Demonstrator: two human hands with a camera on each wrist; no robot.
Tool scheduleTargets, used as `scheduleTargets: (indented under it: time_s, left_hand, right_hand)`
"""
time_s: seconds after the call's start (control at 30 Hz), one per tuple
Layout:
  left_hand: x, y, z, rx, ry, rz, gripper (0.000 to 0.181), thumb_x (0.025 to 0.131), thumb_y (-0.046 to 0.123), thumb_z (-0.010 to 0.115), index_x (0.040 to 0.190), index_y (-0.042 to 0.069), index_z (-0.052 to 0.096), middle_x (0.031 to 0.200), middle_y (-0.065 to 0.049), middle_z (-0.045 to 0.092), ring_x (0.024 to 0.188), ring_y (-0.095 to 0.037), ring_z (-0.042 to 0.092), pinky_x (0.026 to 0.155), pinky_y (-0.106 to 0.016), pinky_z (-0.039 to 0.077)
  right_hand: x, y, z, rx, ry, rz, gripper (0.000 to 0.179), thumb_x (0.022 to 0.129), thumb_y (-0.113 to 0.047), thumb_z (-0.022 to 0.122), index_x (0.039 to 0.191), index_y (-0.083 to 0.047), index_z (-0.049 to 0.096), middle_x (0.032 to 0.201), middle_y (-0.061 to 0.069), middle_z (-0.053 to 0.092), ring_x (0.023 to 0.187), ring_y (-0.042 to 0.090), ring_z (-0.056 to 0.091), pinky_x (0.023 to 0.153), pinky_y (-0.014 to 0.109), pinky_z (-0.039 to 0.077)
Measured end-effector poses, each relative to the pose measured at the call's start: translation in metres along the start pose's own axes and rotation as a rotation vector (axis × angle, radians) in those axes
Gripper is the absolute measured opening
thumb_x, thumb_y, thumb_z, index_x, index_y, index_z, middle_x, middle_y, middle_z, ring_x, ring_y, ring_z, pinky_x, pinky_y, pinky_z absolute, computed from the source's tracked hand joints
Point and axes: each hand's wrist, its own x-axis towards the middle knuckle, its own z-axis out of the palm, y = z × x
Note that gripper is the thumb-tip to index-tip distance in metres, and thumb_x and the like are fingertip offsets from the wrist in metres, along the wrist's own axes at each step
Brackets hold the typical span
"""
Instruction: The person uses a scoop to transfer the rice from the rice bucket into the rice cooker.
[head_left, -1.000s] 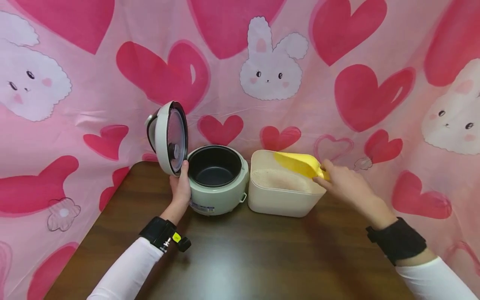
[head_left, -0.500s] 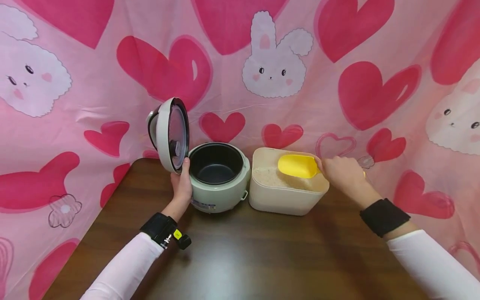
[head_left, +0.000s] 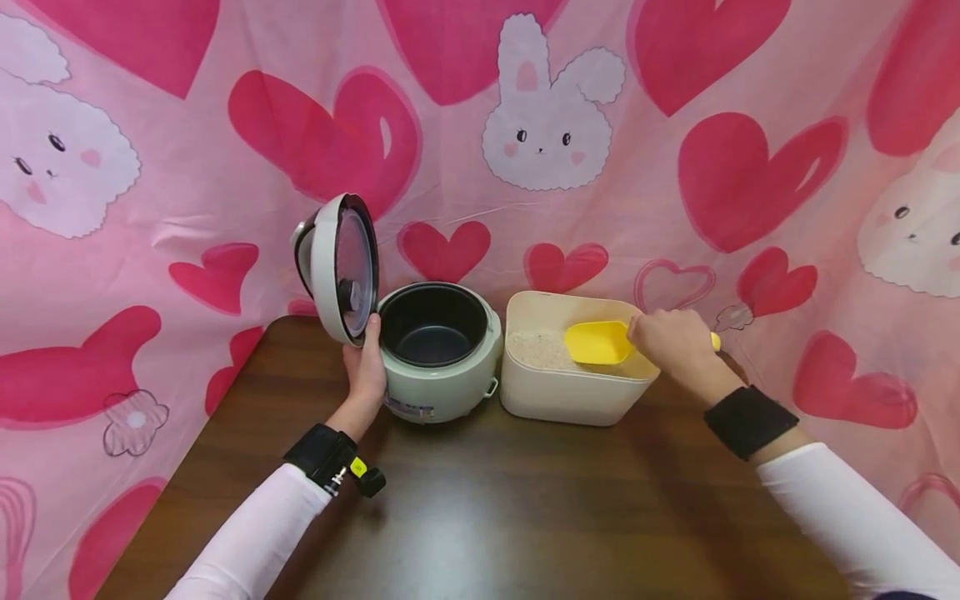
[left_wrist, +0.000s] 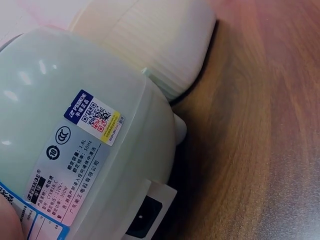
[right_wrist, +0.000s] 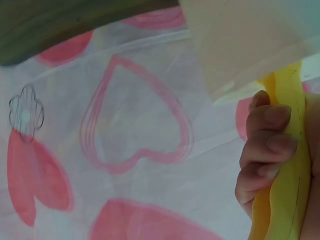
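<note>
My left hand holds the lower edge of the rice cooker's raised lid, thumb in front, with the other fingers largely hidden. The pale green rice cooker stands with its dark inner pot uncovered and bare inside. In the left wrist view, part of that hand shows beside the cooker's label. My right hand grips the handle of a yellow scoop, its fingers curled round it. The scoop's bowl is down in the cream bin, at the rice.
The bin stands close against the cooker's right side on a dark wooden table. A pink cloth with hearts and rabbits hangs right behind both. A power socket shows on the cooker's side.
My right hand has lowered the scoop from the bin's back right rim into the bin, turning its bowl over towards the rice. The left hand and lid stay put.
</note>
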Motion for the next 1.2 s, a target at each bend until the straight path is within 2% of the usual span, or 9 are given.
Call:
scheduleTargets:
  time_s: [0.17, 0.43, 0.67, 0.8, 0.87, 0.93, 1.0, 1.1, 1.2]
  left_hand:
    - [0.002, 0.000, 0.001, 0.006, 0.000, 0.007, 0.066, 0.103, 0.052, 0.055, 0.152, 0.009, 0.047, 0.153, -0.009, 0.050, 0.138, -0.023, 0.044, 0.125, -0.039, 0.027]
    - [0.002, 0.001, 0.003, -0.010, 0.002, 0.005, 0.065, 0.103, 0.049, 0.055, 0.153, 0.008, 0.046, 0.155, -0.009, 0.050, 0.140, -0.023, 0.043, 0.125, -0.036, 0.025]
    - [0.000, 0.000, 0.004, -0.009, 0.019, -0.002, 0.063, 0.103, 0.048, 0.056, 0.151, 0.008, 0.049, 0.152, -0.010, 0.053, 0.138, -0.023, 0.046, 0.124, -0.037, 0.028]
    - [0.000, -0.001, 0.002, -0.005, 0.038, -0.006, 0.063, 0.102, 0.050, 0.057, 0.148, 0.007, 0.052, 0.149, -0.011, 0.055, 0.136, -0.024, 0.048, 0.123, -0.036, 0.030]
    - [-0.002, -0.002, 0.000, -0.004, 0.045, -0.012, 0.063, 0.102, 0.050, 0.057, 0.148, 0.007, 0.052, 0.148, -0.011, 0.056, 0.135, -0.024, 0.049, 0.122, -0.037, 0.030]
    - [-0.002, -0.003, -0.002, -0.002, 0.049, -0.012, 0.062, 0.102, 0.050, 0.057, 0.147, 0.008, 0.053, 0.148, -0.010, 0.057, 0.134, -0.023, 0.049, 0.122, -0.037, 0.030]
    - [-0.002, -0.003, -0.002, -0.001, 0.045, -0.010, 0.062, 0.102, 0.050, 0.057, 0.147, 0.008, 0.053, 0.147, -0.010, 0.057, 0.134, -0.023, 0.049, 0.122, -0.038, 0.031]
    - [-0.001, -0.001, -0.001, -0.008, 0.035, -0.015, 0.061, 0.102, 0.049, 0.057, 0.147, 0.008, 0.053, 0.148, -0.010, 0.057, 0.135, -0.023, 0.049, 0.122, -0.037, 0.031]
    - [0.000, 0.000, 0.001, -0.009, 0.024, -0.019, 0.061, 0.103, 0.048, 0.056, 0.148, 0.008, 0.052, 0.148, -0.010, 0.056, 0.135, -0.023, 0.049, 0.123, -0.037, 0.030]
  right_hand:
    - [0.003, -0.009, 0.006, 0.075, -0.040, 0.022, 0.018, 0.092, -0.014, 0.074, 0.081, -0.008, 0.060, 0.057, 0.004, 0.045, 0.050, 0.025, 0.047, 0.052, 0.043, 0.058]
    - [0.014, -0.017, 0.020, 0.295, -0.108, 0.107, 0.019, 0.096, -0.021, 0.066, 0.080, -0.012, 0.062, 0.062, 0.004, 0.046, 0.056, 0.024, 0.047, 0.054, 0.036, 0.055]
    - [0.028, -0.026, 0.027, 0.380, -0.144, 0.161, 0.026, 0.100, -0.028, 0.060, 0.079, -0.013, 0.066, 0.067, 0.005, 0.051, 0.067, 0.025, 0.050, 0.061, 0.036, 0.057]
    - [0.032, -0.034, 0.030, 0.301, -0.154, 0.092, 0.019, 0.098, -0.025, 0.065, 0.087, -0.010, 0.066, 0.066, 0.003, 0.053, 0.068, 0.023, 0.052, 0.076, 0.039, 0.059]
    - [0.033, -0.037, 0.030, 0.236, -0.156, 0.030, 0.016, 0.095, -0.023, 0.071, 0.093, -0.009, 0.065, 0.067, 0.002, 0.053, 0.068, 0.022, 0.052, 0.084, 0.039, 0.058]
    - [0.034, -0.041, 0.030, 0.134, -0.160, -0.058, 0.019, 0.091, -0.021, 0.076, 0.095, -0.007, 0.063, 0.068, 0.003, 0.053, 0.070, 0.022, 0.052, 0.087, 0.039, 0.056]
    - [0.035, -0.044, 0.029, 0.095, -0.159, -0.101, 0.021, 0.090, -0.020, 0.077, 0.096, -0.008, 0.061, 0.070, 0.003, 0.053, 0.071, 0.022, 0.051, 0.085, 0.038, 0.056]
    - [0.037, -0.046, 0.029, 0.118, -0.165, -0.146, 0.021, 0.091, -0.017, 0.077, 0.095, -0.008, 0.059, 0.071, 0.004, 0.051, 0.070, 0.022, 0.049, 0.081, 0.036, 0.054]
    - [0.038, -0.047, 0.031, 0.227, -0.173, -0.124, 0.015, 0.094, -0.015, 0.073, 0.094, -0.008, 0.059, 0.070, 0.003, 0.049, 0.069, 0.022, 0.048, 0.078, 0.035, 0.051]
